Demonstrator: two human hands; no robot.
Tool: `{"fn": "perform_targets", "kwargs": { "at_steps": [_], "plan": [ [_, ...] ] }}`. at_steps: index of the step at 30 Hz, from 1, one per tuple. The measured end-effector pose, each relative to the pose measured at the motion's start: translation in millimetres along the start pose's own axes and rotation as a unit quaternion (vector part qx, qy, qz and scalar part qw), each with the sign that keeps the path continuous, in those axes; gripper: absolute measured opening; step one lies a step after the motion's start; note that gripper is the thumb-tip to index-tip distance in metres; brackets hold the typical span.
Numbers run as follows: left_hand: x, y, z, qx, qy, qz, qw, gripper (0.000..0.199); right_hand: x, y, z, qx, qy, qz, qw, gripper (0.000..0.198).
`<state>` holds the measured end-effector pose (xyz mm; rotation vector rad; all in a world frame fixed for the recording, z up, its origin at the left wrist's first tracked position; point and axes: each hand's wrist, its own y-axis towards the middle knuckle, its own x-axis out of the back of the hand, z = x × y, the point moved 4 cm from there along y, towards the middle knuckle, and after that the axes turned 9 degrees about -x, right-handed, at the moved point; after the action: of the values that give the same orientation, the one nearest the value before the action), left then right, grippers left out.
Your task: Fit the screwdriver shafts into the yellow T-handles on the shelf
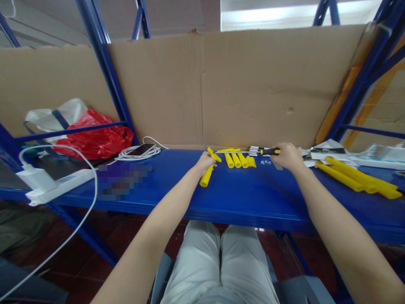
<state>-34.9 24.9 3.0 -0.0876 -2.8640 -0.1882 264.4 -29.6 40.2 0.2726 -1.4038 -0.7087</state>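
Left hand (206, 162) clasps yellow tube (206, 177), right hand (287, 156) grips screwdriver (267, 151) near tabletop (247, 194) back edge; careless sideways swing could knock short tubes (236, 160) rolling.

workshop-like place, blue metal bench (253, 194), shelving posts (106, 71), cardboard backing (259, 93), screwdriver (267, 151), yellow tubes (357, 173)

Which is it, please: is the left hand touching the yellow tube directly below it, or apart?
Touching. The head view shows the left hand gripping the yellow tube, whose lower end sticks out below.
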Motion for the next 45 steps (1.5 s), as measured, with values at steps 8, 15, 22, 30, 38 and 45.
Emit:
{"fn": "perform_targets", "kwargs": {
  "at_steps": [8,15,22,30,38,45],
  "plan": [
    [-0.3,2.6,2.1,-0.007,0.009,-0.002,1.0,0.04,-0.5,0.9,-1.4,0.01,0.005,-0.013,1.0,0.038],
    [-0.3,6.0,4.7,-0.023,0.016,-0.005,1.0,0.042,-1.9,2.1,-2.0,0.004,0.001,-0.009,1.0,0.039],
    [0.4,7.3,6.2,-0.029,0.03,-0.007,0.999,0.042,0.0,0.6,-1.1,0.008,0.005,-0.007,1.0,0.039],
    [1.2,14.7,11.9,-0.072,0.078,-0.016,0.994,0.042,2.8,-0.5,0.3,0.016,-0.005,-0.025,1.0,0.036],
    [0.8,23.5,20.0,-0.111,0.151,-0.014,0.982,0.041,-0.9,2.1,-3.3,0.044,-0.041,-0.048,0.997,0.031],
    [1.0,21.0,16.3,-0.117,0.183,-0.009,0.976,0.044,-0.7,0.3,-0.8,0.058,-0.094,-0.032,0.993,0.026]
  ]
}}
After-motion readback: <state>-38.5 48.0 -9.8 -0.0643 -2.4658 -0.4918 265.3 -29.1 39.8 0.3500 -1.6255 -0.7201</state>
